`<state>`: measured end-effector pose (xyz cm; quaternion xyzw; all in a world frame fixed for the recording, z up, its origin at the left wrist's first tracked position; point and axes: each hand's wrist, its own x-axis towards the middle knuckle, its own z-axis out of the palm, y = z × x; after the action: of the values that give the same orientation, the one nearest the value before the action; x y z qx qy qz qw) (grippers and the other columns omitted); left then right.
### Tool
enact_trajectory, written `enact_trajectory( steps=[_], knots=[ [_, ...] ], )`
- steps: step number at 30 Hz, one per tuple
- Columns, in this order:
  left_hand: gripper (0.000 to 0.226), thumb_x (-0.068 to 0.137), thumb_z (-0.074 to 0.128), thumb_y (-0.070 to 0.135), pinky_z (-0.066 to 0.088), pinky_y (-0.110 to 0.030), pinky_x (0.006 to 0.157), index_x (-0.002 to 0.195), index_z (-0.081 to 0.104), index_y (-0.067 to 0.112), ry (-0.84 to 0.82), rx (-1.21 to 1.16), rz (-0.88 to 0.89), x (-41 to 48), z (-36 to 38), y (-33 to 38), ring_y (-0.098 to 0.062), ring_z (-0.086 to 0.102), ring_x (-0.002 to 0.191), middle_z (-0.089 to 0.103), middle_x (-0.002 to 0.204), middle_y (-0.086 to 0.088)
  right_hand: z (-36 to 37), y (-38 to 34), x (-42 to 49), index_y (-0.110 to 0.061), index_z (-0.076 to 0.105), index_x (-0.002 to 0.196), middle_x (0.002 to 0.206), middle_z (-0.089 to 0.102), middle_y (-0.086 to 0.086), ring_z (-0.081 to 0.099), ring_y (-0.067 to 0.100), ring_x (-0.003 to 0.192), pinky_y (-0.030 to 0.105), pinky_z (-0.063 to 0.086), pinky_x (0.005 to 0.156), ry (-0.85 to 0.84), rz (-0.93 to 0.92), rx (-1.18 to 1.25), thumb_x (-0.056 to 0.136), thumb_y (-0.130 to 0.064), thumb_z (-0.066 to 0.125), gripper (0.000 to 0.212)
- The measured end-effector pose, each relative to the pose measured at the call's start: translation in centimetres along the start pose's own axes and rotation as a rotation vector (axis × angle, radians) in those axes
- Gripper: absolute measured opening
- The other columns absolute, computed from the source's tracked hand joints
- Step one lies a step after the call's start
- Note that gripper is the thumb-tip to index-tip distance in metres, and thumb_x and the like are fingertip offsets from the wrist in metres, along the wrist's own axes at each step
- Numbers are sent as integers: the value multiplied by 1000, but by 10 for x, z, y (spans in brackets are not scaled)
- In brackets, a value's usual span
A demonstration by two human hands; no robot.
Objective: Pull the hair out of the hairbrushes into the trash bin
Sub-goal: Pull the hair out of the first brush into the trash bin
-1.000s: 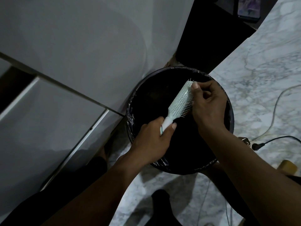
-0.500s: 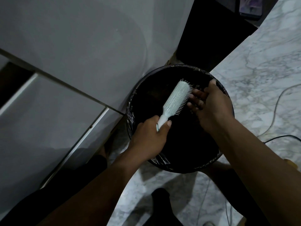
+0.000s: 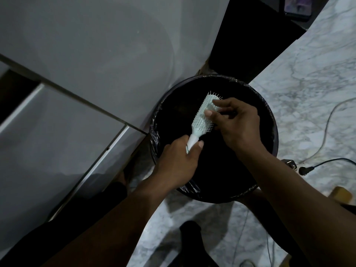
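Observation:
A pale mint hairbrush (image 3: 200, 120) is held over a round black trash bin (image 3: 273, 132) lined with a dark plastic bag. My left hand (image 3: 177, 164) grips the brush handle from below. My right hand (image 3: 237, 122) reaches in from the right, thumb and fingertips pinched on the bristles near the brush head. Any hair between the fingers is too dark to make out against the bin's inside.
A white cabinet or appliance front (image 3: 86, 74) stands at left, close to the bin. Marble-pattern floor (image 3: 308, 78) spreads right, with a grey cable (image 3: 327, 120), a black plug (image 3: 304, 170) and a yellow-brown object (image 3: 341, 195). A dark foot (image 3: 190, 234) shows below.
My right hand drew away from the bristles with fingers spread, then came back and pinched the bristles near the brush head. The left hand kept its hold on the handle.

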<state>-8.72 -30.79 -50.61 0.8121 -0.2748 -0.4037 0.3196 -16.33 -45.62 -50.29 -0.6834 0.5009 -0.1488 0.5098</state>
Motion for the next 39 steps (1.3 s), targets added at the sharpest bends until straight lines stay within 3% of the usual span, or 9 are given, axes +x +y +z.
enact_trajectory(
  steps=[2,6,10,19,25,30,35,37,39],
  knots=[
    [36,98,54,43,34,-18,46,68,45,26,-1,6,15,-1,1,0,-3,50,49,50,57,7,1,0,0,-19,80,90,83,75,-7,74,15,78,42,62,76,67,-13,-36,83,-29,81,12],
    [37,98,55,43,30,-18,46,66,45,26,12,-4,-6,0,1,0,-4,49,48,49,55,8,-1,0,3,-12,74,89,73,71,-3,69,4,60,30,61,63,113,65,0,95,-28,69,18],
    [39,97,55,43,31,-25,49,65,45,25,23,-21,-22,1,-1,1,-4,47,47,48,53,9,-6,-8,7,-10,64,82,74,70,5,69,11,60,33,61,62,102,239,258,103,-28,56,29],
    [36,97,54,47,40,-30,54,71,49,22,93,40,-117,2,-3,0,-14,59,61,58,64,5,-7,-18,8,-14,53,80,64,57,3,57,17,52,32,51,56,54,602,471,107,-32,44,33],
    [36,96,49,50,50,-37,61,77,49,21,155,145,-153,3,-6,-6,-24,62,69,62,72,-1,-9,-17,11,-15,51,79,63,54,2,55,17,53,32,50,56,0,635,477,106,-34,45,34],
    [33,97,47,52,39,-32,57,81,50,23,156,219,-204,2,-8,-7,-24,61,71,63,79,-3,-15,-13,12,-11,54,71,49,57,3,57,22,53,31,48,55,-32,520,212,103,-35,52,40],
    [33,97,46,53,41,-34,59,82,48,23,169,243,-198,1,-9,-6,-27,61,72,63,79,-4,-18,8,13,-11,59,92,87,62,19,57,28,63,42,51,60,-68,520,-78,86,-22,66,15],
    [33,96,46,53,43,-34,59,80,46,24,166,245,-175,1,-9,-7,-26,61,70,62,77,-3,-17,7,14,-16,53,88,80,54,12,51,22,59,34,45,52,-106,551,-19,84,-20,71,19],
    [34,96,47,53,41,-34,57,76,43,26,156,228,-144,1,-8,-6,-23,60,67,61,73,0,-14,0,12,-18,54,83,77,53,3,54,18,65,32,45,57,-159,565,91,89,-31,73,24]
  ],
)
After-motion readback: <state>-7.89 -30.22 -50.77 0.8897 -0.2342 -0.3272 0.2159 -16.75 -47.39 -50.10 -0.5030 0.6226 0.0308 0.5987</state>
